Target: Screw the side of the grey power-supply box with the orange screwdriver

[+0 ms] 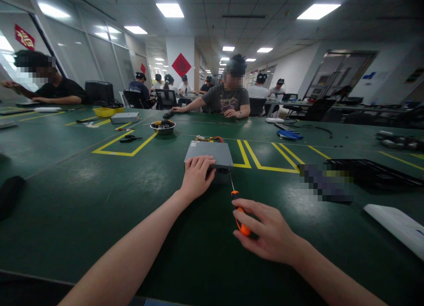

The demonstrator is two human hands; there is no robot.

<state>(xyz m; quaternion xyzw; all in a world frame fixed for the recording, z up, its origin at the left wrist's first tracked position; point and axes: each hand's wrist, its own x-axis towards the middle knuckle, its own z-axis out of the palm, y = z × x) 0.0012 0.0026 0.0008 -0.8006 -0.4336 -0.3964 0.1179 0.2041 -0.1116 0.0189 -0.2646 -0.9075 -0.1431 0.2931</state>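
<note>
A grey metal power supply unit [215, 152] lies on the green table in front of me, with a bundle of coloured wires [209, 139] at its far side. My left hand [198, 175] grips its near left part, fingers over the top and thumb at the near face. In my right hand [265, 226] is a screwdriver [243, 226] with an orange and black handle, held between thumb and fingers. Its thin shaft points away from me, the tip at the near right corner of the unit. Whether the tip sits in a screw is too small to tell.
Yellow tape lines mark the green table [139, 209]. Beyond stand a metal bowl [163, 128] of tools, black pliers [130, 139], a grey box [125, 118] and a yellow basket [107, 111]. Blue gloves [289, 134] and a black tray [374, 171] lie right. A person [228, 94] sits opposite.
</note>
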